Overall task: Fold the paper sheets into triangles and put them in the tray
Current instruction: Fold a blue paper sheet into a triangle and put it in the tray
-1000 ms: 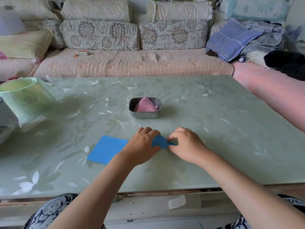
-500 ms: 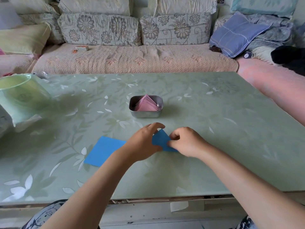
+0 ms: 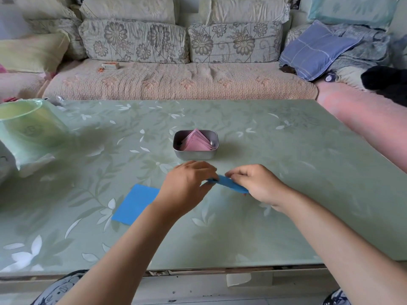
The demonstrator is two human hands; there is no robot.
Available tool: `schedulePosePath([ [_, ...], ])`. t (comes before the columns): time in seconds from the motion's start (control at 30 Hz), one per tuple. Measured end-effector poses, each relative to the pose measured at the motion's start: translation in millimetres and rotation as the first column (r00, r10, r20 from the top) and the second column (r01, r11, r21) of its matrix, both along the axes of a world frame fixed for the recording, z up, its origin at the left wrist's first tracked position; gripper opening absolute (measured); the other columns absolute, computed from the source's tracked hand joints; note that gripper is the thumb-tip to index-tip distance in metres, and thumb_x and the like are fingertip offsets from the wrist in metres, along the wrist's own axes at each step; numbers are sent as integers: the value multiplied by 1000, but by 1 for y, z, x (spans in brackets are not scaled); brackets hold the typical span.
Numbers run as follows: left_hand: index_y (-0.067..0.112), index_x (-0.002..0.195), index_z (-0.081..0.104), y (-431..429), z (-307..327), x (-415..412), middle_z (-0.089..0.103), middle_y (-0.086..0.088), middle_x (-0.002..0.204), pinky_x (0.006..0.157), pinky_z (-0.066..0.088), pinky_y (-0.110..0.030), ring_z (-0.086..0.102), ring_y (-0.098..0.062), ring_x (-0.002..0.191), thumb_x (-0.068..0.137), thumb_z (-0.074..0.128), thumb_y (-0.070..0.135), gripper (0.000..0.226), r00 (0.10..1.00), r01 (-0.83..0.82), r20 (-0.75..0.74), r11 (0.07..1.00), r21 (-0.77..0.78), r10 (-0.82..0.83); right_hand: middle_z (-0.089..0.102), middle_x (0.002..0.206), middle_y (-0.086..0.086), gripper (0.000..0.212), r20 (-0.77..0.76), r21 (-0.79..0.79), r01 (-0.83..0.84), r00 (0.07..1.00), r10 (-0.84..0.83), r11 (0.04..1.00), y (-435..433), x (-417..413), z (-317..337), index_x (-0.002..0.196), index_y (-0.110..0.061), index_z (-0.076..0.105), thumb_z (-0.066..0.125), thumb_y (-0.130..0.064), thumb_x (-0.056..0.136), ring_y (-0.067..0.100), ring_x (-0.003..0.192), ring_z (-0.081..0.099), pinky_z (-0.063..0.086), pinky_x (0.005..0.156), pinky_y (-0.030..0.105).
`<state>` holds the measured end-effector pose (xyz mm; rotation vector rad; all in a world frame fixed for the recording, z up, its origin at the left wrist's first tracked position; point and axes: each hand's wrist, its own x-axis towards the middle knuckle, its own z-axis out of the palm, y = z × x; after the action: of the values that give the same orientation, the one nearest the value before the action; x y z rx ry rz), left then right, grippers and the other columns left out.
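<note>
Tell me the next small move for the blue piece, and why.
Probably carry the folded blue paper forward into the tray: the left hand and right hand pinch it just in front, and pink triangles already lie inside.

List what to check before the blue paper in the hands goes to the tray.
1. Hold on the blue paper: ok. The left hand and the right hand each pinch an end.
2. Triangle fold finished: cannot tell. The paper shows nearly edge-on and fingers cover its ends.
3. Room in the tray: ok, likely. The pink triangles stack inside and its top is open.
4. Way to the tray: ok. It stands just beyond the hands, with nothing between.
5. Next sheet ready: ok. A flat blue sheet lies on the table by the left forearm.
</note>
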<state>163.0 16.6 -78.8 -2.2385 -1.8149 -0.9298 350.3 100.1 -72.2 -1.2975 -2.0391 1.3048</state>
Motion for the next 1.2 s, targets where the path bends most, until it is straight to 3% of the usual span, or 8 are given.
schedulePosePath([
  [0.07,24,93,77,-1,0,-2,71,15,105,68,48,-23,67,-12,93,84,74,19,10,995,-62,78,997,-36,64,71,103,2,15,-68,37,31,997,-29,999,-1,-1,-1,107,-25,72,60,-29,98,5,72,57,45,63,11],
  [0.17,28,96,76,0,1,-5,70,19,107,74,47,-21,62,-4,95,86,72,24,11,978,-78,181,990,-121,99,66,97,-11,11,-119,178,-10,992,32,984,-2,-1,0,98,-36,73,75,-33,87,1,73,57,43,64,8],
  [0.27,33,93,75,1,3,-6,69,18,86,64,42,-15,57,-6,80,87,69,27,10,971,-106,193,978,-178,140,66,87,-11,13,-81,330,-50,993,81,943,-1,-1,0,82,-36,74,80,-25,83,8,80,62,47,71,22],
  [0.37,37,92,73,-1,4,-7,70,19,83,56,35,-10,55,-7,75,86,68,32,10,969,-122,189,972,-202,160,67,85,-12,22,-78,401,-59,992,98,914,-2,-3,-2,76,-40,71,76,-21,85,9,80,62,47,72,28],
  [0.57,36,87,75,-2,6,-6,70,19,78,54,35,-12,53,-1,65,88,69,36,7,953,-122,245,967,-224,177,67,82,-15,24,-61,446,-45,995,81,894,-1,-1,-2,76,-41,71,79,-20,82,7,80,63,50,75,29],
  [0.77,37,89,76,-3,6,-2,73,18,82,63,48,-26,60,-7,71,87,69,38,8,964,-118,207,963,-241,169,67,75,-19,5,27,691,-109,992,124,714,-11,-6,0,74,-26,71,74,-23,78,9,75,60,45,82,44],
  [1.07,36,84,74,-6,8,0,70,14,78,64,47,-26,56,-5,72,85,71,36,4,976,-90,176,971,-221,130,65,67,-16,8,126,702,-139,990,71,699,-16,-10,2,69,-27,64,69,-32,73,3,62,57,41,86,38],
  [1.2,35,82,73,-6,12,-6,69,14,78,64,48,-27,59,-7,75,84,70,34,4,978,-108,151,971,-215,142,65,67,-17,9,146,700,-123,989,28,703,-13,-7,3,69,-27,64,71,-26,74,5,60,56,40,87,35],
])
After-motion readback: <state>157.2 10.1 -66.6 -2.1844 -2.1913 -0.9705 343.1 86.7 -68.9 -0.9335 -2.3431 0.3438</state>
